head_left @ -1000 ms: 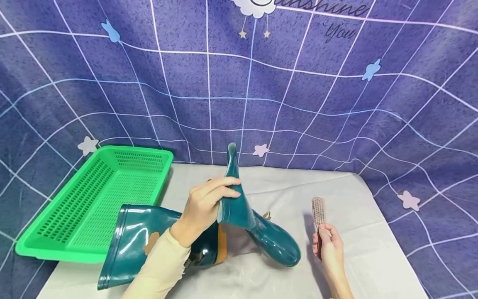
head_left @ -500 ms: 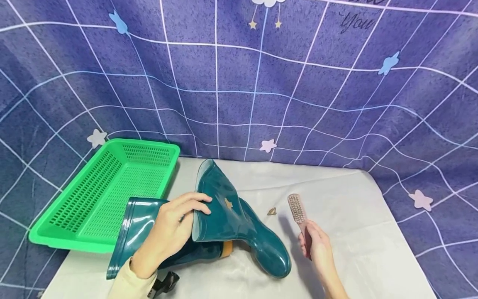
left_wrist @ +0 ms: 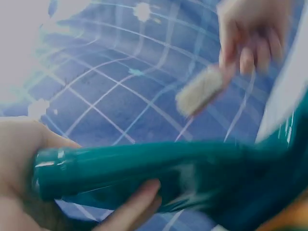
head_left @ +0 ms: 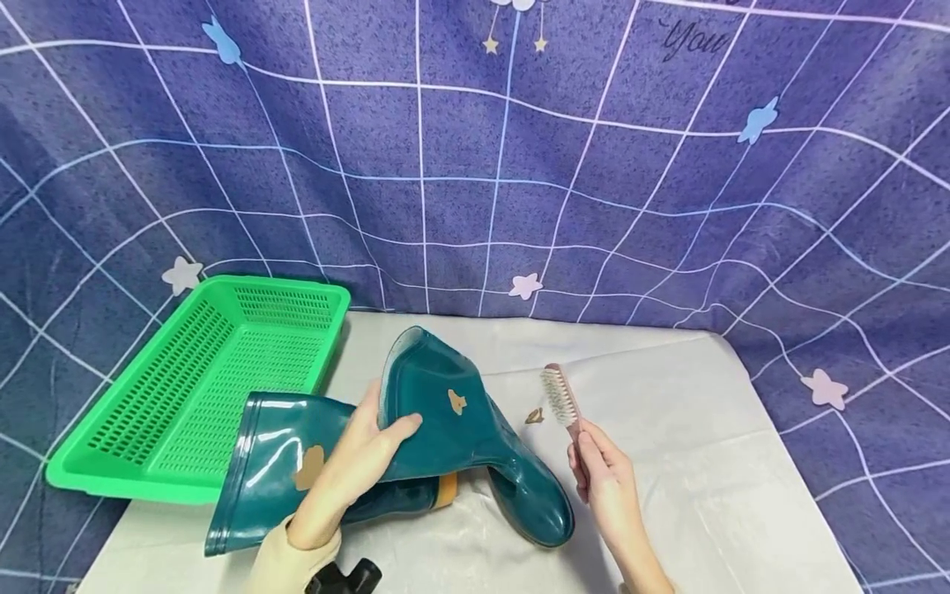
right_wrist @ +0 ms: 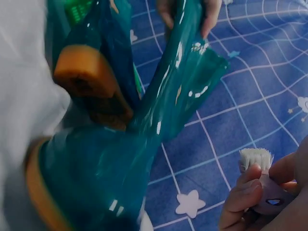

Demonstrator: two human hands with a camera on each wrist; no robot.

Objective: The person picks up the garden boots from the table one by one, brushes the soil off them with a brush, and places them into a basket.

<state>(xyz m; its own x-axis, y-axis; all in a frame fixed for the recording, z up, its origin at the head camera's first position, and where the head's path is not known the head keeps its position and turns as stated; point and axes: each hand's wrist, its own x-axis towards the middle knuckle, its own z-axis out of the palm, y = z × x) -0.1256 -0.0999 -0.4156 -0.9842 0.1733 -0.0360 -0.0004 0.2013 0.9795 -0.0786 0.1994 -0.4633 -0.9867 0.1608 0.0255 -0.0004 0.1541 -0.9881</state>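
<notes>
My left hand (head_left: 367, 450) grips a teal rubber boot (head_left: 438, 437) by the top of its shaft. The thumb lies across the outside; in the head view the other fingers are mostly hidden behind. A tan patch (head_left: 457, 402) marks the shaft, and the toe points down right. My right hand (head_left: 604, 474) holds a brush (head_left: 560, 394) by its handle, its pale bristles turned left toward the boot, with a gap between. The second teal boot (head_left: 278, 425) lies on its side under my left forearm; its orange-yellow heel (right_wrist: 86, 70) shows in the right wrist view.
A green slotted basket (head_left: 330, 346) stands at the back left, beside the lying boot. A small brown scrap (head_left: 534, 416) rests on the white cloth (head_left: 668, 412) near the brush. The purple star-patterned curtain (head_left: 460, 206) hangs behind.
The held boot has swung from edge-on to broad side, and its shaft has moved left and down. My left grip has shifted, thumb now outside. My right hand has brought the brush left and turned its bristles.
</notes>
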